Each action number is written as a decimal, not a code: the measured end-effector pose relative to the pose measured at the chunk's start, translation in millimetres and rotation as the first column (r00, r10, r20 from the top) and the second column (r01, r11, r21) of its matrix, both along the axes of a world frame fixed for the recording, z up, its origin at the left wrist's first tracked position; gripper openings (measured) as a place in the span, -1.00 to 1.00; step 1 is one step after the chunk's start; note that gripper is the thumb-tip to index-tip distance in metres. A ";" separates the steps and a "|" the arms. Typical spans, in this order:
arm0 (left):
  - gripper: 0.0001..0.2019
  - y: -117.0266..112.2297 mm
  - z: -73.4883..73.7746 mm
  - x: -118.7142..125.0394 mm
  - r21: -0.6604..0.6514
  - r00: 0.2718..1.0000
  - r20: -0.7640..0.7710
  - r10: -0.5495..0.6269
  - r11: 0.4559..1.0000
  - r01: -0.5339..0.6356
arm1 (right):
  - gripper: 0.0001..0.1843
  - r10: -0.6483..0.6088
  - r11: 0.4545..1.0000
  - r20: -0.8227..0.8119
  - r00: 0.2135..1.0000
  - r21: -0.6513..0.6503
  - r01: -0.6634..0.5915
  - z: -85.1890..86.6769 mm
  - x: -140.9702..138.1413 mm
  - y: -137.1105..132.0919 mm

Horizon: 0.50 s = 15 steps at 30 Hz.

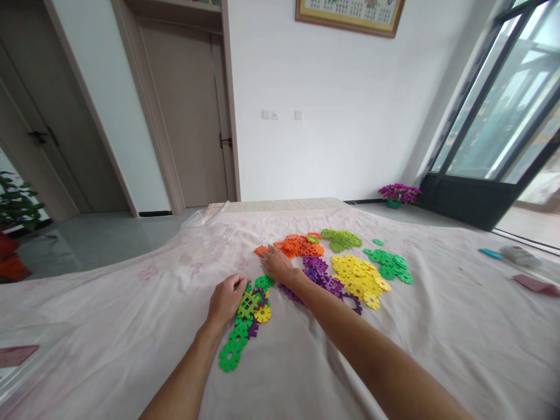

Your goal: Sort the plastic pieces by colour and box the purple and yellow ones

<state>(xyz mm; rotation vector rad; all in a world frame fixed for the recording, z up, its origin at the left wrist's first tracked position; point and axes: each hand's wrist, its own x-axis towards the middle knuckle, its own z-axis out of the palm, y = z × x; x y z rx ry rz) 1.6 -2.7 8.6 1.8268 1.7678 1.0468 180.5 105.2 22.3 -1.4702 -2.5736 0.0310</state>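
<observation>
My left hand (225, 300) is curled at the upper left edge of a joined chain of plastic snowflake discs, its fingertips against the pieces. The chain has green discs (230, 354), a yellow disc (263, 314), a lime square lattice piece (248, 305) and some purple ones. My right hand (279, 265) reaches forward with fingers stretched at the left end of the orange pieces (297, 245), touching or just over one. Its forearm passes in front of the purple pieces (322, 277).
Yellow discs (356, 275), a lime pile (341, 239) and loose green discs (391, 265) lie to the right on the pale cloth (144, 326). A clear plastic bag (203, 220) lies at the back left, a clear container (30, 356) at the near left.
</observation>
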 end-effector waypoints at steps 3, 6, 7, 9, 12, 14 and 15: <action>-0.72 -0.2 0.0 0.0 0.006 1.000 0.008 -0.007 1.000 0.007 | -0.53 -0.009 0.999 -0.003 1.000 0.034 0.009 1.0 -5.8 4.8; -0.71 0.3 0.6 -0.2 0.003 1.000 0.011 -0.007 1.000 0.007 | -0.41 -0.030 0.998 0.015 0.999 0.051 0.029 1.5 -12.2 13.0; -0.71 0.6 0.8 -0.3 0.000 1.000 0.009 -0.006 1.000 0.006 | -0.42 -0.035 0.998 0.027 0.999 0.049 0.034 1.8 -13.7 16.0; -0.71 1.5 0.8 -0.7 -0.001 1.000 0.004 -0.003 1.000 0.003 | -0.50 -0.040 0.999 0.057 0.998 0.036 0.038 2.4 -15.9 21.0; -0.71 2.9 -0.3 -1.4 0.005 1.000 0.006 0.000 1.000 0.000 | -0.64 -0.038 0.999 0.102 0.994 0.028 0.035 3.8 -17.7 23.6; -0.71 3.3 -1.4 -1.7 0.007 1.000 0.009 0.002 1.000 -0.002 | -0.68 -0.038 0.999 0.120 0.992 0.038 0.034 4.6 -18.8 21.2; -0.71 3.3 -1.8 -1.8 0.006 1.000 0.009 0.003 1.000 -0.003 | -0.69 -0.038 0.998 0.125 0.991 0.045 0.032 4.8 -19.4 18.9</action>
